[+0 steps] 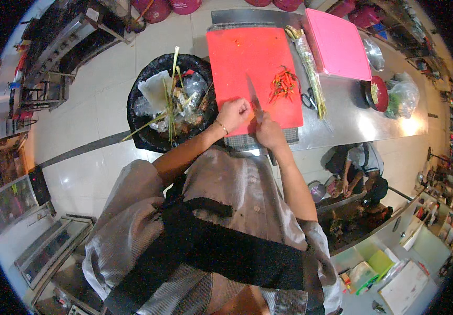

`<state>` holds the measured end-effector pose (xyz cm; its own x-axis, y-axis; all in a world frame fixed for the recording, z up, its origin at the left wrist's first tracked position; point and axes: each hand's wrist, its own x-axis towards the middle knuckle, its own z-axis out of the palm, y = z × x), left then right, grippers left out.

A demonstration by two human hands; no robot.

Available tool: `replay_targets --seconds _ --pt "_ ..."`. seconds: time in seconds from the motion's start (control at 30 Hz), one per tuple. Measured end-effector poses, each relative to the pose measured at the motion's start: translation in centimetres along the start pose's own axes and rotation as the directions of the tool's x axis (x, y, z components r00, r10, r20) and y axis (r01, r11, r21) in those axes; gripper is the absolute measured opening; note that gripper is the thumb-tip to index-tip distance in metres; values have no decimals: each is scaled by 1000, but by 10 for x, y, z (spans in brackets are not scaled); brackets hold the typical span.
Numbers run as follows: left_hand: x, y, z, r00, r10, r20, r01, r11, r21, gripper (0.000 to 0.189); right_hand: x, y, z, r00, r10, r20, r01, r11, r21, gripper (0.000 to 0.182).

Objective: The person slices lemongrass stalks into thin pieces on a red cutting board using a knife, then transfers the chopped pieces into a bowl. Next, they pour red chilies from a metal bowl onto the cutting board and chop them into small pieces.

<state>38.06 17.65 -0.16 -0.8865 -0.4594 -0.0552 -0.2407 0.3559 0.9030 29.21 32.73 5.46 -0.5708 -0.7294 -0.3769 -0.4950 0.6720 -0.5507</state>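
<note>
My right hand (269,132) grips the handle of a kitchen knife (255,94). The blade points away from me over a red cutting board (246,55). Just left of the blade, my left hand (234,115) rests at the board's near-left edge, fingers curled in. Whether a small piece sits in those fingers is hidden. A pile of red chillies (283,84) lies on the right part of the board. A few orange-red bits (237,42) lie near its far edge. A checked cloth (242,142) shows under the board.
Left of the board stands a black-lined waste bin (132,118) with stalks sticking out. On the steel table (340,102) are scissors (309,98), wrapped lemongrass-like stalks (309,65), a pink lidded box (338,43), a red bowl (380,94) and a plastic bag (403,96). A person (362,161) crouches beyond.
</note>
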Motion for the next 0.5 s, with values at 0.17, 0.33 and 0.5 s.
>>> replay_targets --seconds 0.17,0.33,0.5 --pt "-9 12 -2 988 152 -27 -134 933 333 14 -7 -8 -4 995 90 31 -89 996 -29 32" --pt "-12 12 -10 972 231 -49 -199 912 359 12 -18 -3 -4 996 50 68 -44 995 -84 34" --pt "-8 3 -14 936 326 131 -341 933 115 14 -24 -4 -3 998 -46 48 51 993 -104 35"
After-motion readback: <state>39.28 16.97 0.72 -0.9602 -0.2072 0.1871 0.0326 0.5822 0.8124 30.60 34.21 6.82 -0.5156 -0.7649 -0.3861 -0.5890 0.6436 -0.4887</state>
